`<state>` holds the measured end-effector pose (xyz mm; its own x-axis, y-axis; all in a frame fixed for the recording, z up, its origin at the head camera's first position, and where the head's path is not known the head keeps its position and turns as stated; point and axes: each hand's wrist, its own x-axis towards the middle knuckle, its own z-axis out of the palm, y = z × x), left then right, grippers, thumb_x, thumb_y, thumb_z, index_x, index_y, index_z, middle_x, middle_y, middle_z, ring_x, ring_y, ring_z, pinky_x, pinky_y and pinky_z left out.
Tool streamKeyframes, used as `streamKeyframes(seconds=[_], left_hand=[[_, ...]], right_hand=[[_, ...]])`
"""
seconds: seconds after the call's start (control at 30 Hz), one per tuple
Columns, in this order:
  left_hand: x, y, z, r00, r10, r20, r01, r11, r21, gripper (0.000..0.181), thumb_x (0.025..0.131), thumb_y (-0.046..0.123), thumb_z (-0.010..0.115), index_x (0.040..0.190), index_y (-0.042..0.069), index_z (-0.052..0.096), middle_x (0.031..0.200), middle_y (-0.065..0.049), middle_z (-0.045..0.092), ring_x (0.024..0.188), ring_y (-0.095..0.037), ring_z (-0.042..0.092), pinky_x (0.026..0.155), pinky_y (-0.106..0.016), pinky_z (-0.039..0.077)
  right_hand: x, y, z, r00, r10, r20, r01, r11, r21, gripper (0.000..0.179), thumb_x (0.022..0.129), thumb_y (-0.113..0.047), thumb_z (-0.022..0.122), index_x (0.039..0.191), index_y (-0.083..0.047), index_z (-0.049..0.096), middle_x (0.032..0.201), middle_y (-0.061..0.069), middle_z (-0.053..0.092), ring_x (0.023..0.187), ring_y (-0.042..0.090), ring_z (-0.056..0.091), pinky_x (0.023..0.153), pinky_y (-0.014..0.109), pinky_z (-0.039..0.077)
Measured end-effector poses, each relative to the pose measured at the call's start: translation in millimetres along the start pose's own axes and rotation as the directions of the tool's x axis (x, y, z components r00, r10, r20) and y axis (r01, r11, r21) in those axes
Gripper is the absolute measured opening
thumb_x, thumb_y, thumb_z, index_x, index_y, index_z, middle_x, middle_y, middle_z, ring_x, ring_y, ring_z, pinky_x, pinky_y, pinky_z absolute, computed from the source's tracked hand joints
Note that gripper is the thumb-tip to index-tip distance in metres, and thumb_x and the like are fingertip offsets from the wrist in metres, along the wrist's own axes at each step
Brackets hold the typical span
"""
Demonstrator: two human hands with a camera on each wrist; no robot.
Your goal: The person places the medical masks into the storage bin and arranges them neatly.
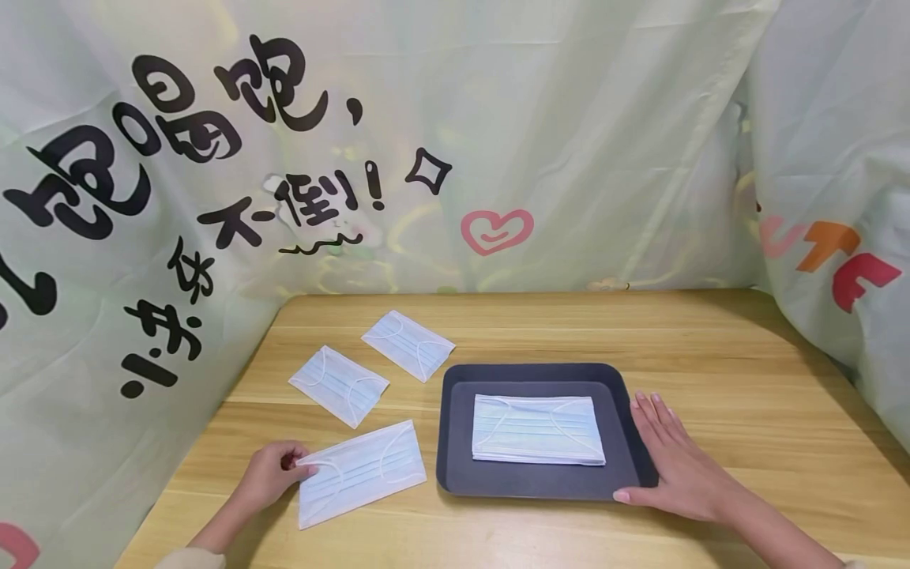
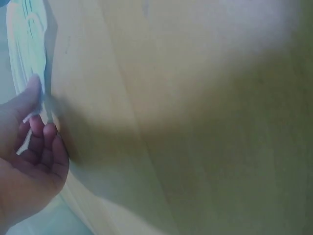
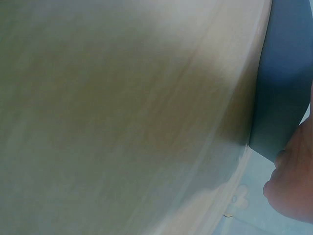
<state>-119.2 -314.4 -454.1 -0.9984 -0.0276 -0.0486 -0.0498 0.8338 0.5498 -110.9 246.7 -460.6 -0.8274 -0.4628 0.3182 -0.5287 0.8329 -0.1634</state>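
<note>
Left hand (image 1: 268, 476) pinches a face mask (image 1: 364, 472) toward the worktop's (image 1: 739, 371) left edge.
Thumb and fingers meet on the mask's left end; the right hand (image 1: 684, 472) lies spread against the right side of the tray (image 1: 455, 454), where a stack of masks (image 1: 538, 429) sits. Two loose masks (image 1: 340, 386) lie toward the far left corner. A light pinch should serve best here, leaving the mask flat and uncreased, with the other palm only steadying the tray, not pushing it.

Tray (image 1: 536, 480) — matt plastic, table (image 1: 718, 356) — smooth wood
</note>
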Motion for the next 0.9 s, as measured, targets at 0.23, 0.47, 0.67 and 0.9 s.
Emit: streamKeyframes(seconds=[0.23, 0.47, 0.67, 0.9], left_hand=[[1.3, -4.1, -1.1, 1.0, -0.019, 0.021, 0.021, 0.993, -0.116, 0.014, 0.077, 0.012, 0.074, 0.081, 0.004, 0.064, 0.067, 0.0, 0.054, 0.059, -0.002, 0.041, 0.052, -0.016, 0.038], [-0.2, -1.2, -3.6, 0.998, -0.063, 0.028, 0.068, 0.971, -0.229, 0.025, 0.081, 0.014, 0.07, 0.098, -0.005, 0.068, 0.072, -0.002, 0.063, 0.058, -0.002, 0.047, 0.05, -0.018, 0.043], [1.1, 4.8, -3.0, 0.997, -0.065, -0.039, 0.051, 0.957, -0.286, 0.019, 0.085, 0.013, 0.066, 0.094, -0.003, 0.067, 0.067, 0.001, 0.059, 0.056, -0.002, 0.047, 0.049, -0.02, 0.043], [1.6, 11.0, -3.3, 0.994, -0.036, -0.106, 0.002, 0.951, -0.308, 0.019, 0.087, 0.012, 0.064, 0.095, -0.005, 0.066, 0.068, -0.001, 0.062, 0.058, 0.001, 0.048, 0.053, -0.019, 0.043]], right_hand=[[-0.2, -0.2, -0.2, 1.0, -0.001, -0.005, 0.001, 1.0, 0.012, 0.121, 0.064, -0.06, 0.073, 0.146, 0.007, 0.013, 0.157, 0.016, 0.001, 0.141, 0.009, -0.021, 0.111, 0.014, -0.016], [0.4, -0.4, -1.0, 1.0, 0.003, 0.0, -0.003, 1.0, 0.02, 0.121, 0.065, -0.06, 0.072, 0.146, 0.006, 0.012, 0.156, 0.016, 0.001, 0.14, 0.007, -0.022, 0.11, 0.014, -0.016], [0.6, -0.7, -2.2, 1.0, 0.015, 0.015, -0.015, 1.0, 0.022, 0.12, 0.065, -0.06, 0.072, 0.146, 0.006, 0.012, 0.156, 0.019, 0.004, 0.14, 0.007, -0.022, 0.11, 0.013, -0.017], [0.1, -1.9, -2.7, 1.0, 0.015, 0.017, -0.016, 1.0, 0.02, 0.119, 0.066, -0.061, 0.071, 0.145, 0.007, 0.014, 0.154, 0.024, 0.011, 0.14, 0.008, -0.022, 0.11, 0.014, -0.016]])
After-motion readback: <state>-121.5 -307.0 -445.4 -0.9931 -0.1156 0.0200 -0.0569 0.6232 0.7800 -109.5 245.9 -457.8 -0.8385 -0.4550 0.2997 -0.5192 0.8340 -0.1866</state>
